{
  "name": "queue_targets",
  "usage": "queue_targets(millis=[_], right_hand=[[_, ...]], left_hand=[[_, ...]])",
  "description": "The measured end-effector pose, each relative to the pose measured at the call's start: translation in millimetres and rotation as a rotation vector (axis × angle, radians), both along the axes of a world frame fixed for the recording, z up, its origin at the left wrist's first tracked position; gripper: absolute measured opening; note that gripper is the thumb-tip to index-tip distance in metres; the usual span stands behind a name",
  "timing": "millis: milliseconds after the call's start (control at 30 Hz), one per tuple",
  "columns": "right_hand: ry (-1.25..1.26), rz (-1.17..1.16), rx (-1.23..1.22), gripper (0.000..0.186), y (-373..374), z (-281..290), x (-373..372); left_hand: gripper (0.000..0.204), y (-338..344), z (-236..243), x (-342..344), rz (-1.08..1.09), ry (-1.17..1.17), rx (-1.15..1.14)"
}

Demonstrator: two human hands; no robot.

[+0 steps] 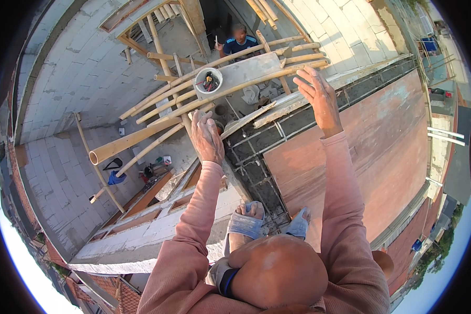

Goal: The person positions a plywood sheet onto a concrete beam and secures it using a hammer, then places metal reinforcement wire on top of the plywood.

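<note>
Our right hand [319, 99] is up in the air with the fingers spread wide and nothing in it, the palm turned toward the far side. Our left hand [206, 137] has its fingers curled down, and we cannot tell if they hold anything; it sits at the near end of the bamboo poles [220, 86], maybe to keep us steady. The poles lie side by side like a little bridge, and a flat grey board [251, 70] rests on them so things can sit there. On the left end of that board sits a white bucket [209, 79] with small tools inside, far from both hands but easy to reach. Past the poles, another person in a blue shirt [239, 44] stands low between the white block walls [83, 78]. We crouch on top of a wall, our feet in blue sandals [246, 222], with a pink flat roof [371, 152] on the right.
</note>
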State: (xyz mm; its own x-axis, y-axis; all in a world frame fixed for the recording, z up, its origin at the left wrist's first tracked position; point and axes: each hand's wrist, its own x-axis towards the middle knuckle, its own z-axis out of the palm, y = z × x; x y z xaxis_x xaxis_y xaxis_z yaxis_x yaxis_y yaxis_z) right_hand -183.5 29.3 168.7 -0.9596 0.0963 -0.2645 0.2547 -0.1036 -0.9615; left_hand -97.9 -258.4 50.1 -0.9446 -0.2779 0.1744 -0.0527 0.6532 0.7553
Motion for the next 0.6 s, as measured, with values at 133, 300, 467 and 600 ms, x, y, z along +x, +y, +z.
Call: queue_targets(millis=[133, 300, 467, 600], right_hand=[[-0.117, -0.035, -0.214, 0.060, -25.3, -18.2, 0.9], [-0.194, -0.059, -0.505, 0.062, -20.7, -33.7, 21.9], [-0.275, -0.116, -0.566, 0.065, -5.9, -31.4, 40.5], [-0.247, -0.141, -0.604, 0.063, 7.4, -25.3, 53.7]], left_hand=[[0.043, -5.8, 0.8, 4.1, 0.018, -0.066, 0.030], [0.051, -13.6, -7.3, 8.3, -0.018, -0.074, 0.062], [0.066, -22.1, 9.8, 8.3, -0.109, -0.183, 0.084], [0.064, -27.5, 30.8, 3.3, -0.018, -0.216, 0.311]])
